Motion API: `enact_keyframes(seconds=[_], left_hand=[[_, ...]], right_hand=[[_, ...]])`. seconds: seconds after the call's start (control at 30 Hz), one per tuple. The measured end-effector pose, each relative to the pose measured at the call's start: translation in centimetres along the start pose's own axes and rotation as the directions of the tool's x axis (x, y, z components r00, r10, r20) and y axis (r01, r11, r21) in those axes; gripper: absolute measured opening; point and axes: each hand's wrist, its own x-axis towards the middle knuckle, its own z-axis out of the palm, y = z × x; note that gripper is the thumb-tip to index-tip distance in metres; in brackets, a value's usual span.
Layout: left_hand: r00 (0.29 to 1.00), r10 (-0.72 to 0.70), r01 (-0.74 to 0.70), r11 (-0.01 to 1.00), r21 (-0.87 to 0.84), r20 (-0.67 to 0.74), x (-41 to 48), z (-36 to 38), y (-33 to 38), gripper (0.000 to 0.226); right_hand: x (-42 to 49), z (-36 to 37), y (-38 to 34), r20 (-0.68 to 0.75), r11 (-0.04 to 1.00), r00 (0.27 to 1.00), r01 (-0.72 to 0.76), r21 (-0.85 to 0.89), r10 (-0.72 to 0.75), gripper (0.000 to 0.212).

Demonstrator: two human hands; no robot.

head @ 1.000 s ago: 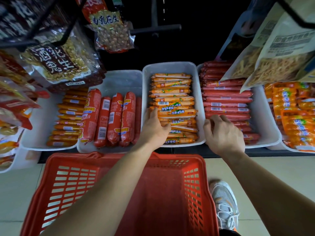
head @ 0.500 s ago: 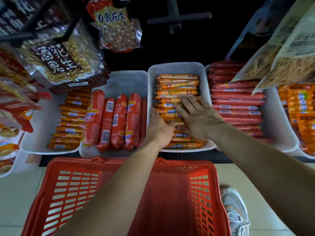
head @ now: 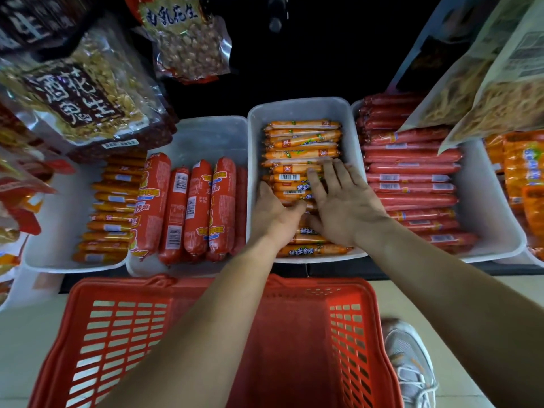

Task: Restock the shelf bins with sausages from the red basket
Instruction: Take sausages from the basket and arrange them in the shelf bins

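The red basket [head: 117, 334] at 6 o'clock is matt moulded plastic (slotted walls). The bins [head: 297, 108] are smooth white plastic, and the sausages [head: 300, 142] wear glossy printed film. At 10 o'clock, peanut bags [head: 88, 98] shine clear and crinkled.

Left grip [head: 276, 214]: fingertips lost among the orange sausages [head: 300, 154] beside the right grip [head: 344, 201]; its hold cannot be determined. Both grips cover the centre bin's [head: 294, 108] middle rows. Forearms screen much of the red basket [head: 123, 334] interior. Basket and shoe [head: 409, 363] are cut by the bottom edge. Hanging bags [head: 485, 98] mask the red sausages' [head: 412, 172] far rows. Label print is unreadable.
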Motion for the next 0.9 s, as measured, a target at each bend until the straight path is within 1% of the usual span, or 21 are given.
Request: enact_keyframes(seconds=[0.07,0.1,0.2,0.3,0.37,0.47,0.5,0.53,0.6,0.67,0.73,0.8,0.9], left_hand=[[1.0,-0.028,0.028,0.999,0.017,-0.002,0.3,0.2,0.3,0.064],[0.999,-0.032,0.032,0.999,0.012,0.008,0.4,0.2,0.4,0.063],[0.999,-0.03,0.032,0.997,-0.064,0.042,0.5,-0.3,0.4,0.046],[0.997,-0.02,0.029,0.993,-0.118,0.076,0.3,-1.0,0.4,0.04],[0.998,-0.012,0.021,0.99,-0.14,0.063,0.3,-0.9,0.6,0.046],[0.999,-0.023,0.019,0.985,-0.17,-0.025,0.8,-0.3,0.8,0.069],[0.999,-0.034,0.028,0.985,-0.173,-0.029,1.0,-0.1,0.8,0.074],[0.999,-0.046,0.043,0.983,-0.176,-0.015,1.2,0.1,0.9,0.074],[0.998,-0.059,0.06,0.98,-0.19,0.012,1.8,0.2,0.8,0.065],[0.999,-0.047,0.049,0.978,-0.203,0.012,2.1,0.2,0.8,0.055],[1.0,-0.022,0.024,0.981,-0.194,0.014,2.2,0.1,0.6,0.05],[0.999,-0.007,0.013,0.985,-0.174,0.035,2.3,0.0,0.5,0.048],[1.0,-0.012,0.016,0.981,-0.192,0.018,2.6,0.0,0.8,0.059]], right_hand=[[0.0,0.0,0.1,-0.014,1.0,1.0,0.004,-0.017,-0.005,0.092],[0.1,-0.1,0.5,-0.03,0.999,0.999,0.013,-0.033,-0.014,0.092],[0.7,-0.7,2.5,-0.057,0.994,0.994,0.09,-0.057,-0.094,0.091],[1.3,-1.0,4.0,-0.037,0.988,0.988,0.147,-0.051,-0.149,0.096],[1.4,-0.9,4.1,-0.035,0.986,0.987,0.155,-0.054,-0.157,0.097],[1.4,-0.6,3.9,-0.048,0.987,0.987,0.153,-0.043,-0.155,0.096],[1.4,-0.6,3.9,-0.055,0.988,0.987,0.15,-0.036,-0.152,0.095],[1.3,-0.6,4.0,-0.059,0.989,0.987,0.147,-0.028,-0.148,0.094],[1.3,-0.6,3.8,-0.061,0.989,0.987,0.145,-0.024,-0.146,0.093],[1.4,-0.6,3.7,-0.068,0.99,0.988,0.139,-0.025,-0.141,0.093],[1.4,-0.7,3.7,-0.077,0.99,0.987,0.138,-0.013,-0.139,0.093],[1.4,-0.7,3.6,-0.086,0.99,0.986,0.141,-0.005,-0.14,0.094],[1.7,-0.7,3.6,-0.085,0.991,0.988,0.13,0.012,-0.128,0.095]])
